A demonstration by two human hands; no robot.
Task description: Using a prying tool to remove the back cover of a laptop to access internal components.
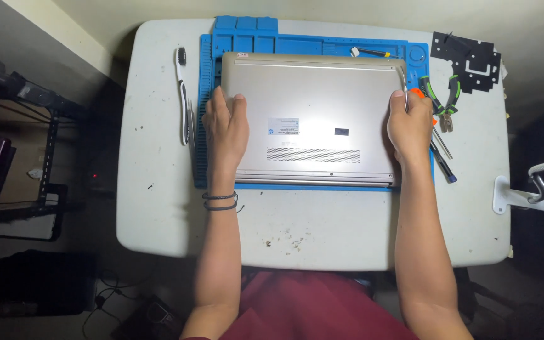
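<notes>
While hands (225,129) (409,123) grip it, laptop (313,119) lies crosswise, underside up.

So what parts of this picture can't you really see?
Head view only:
- Laptop screen side: hidden, it lies face down on the blue mat.
- Its left and right edges: covered by the left hand and right hand.
- Label on the base: too small.
- Tools by the right hand: partly hidden.
- Floor items: too dark.
</notes>
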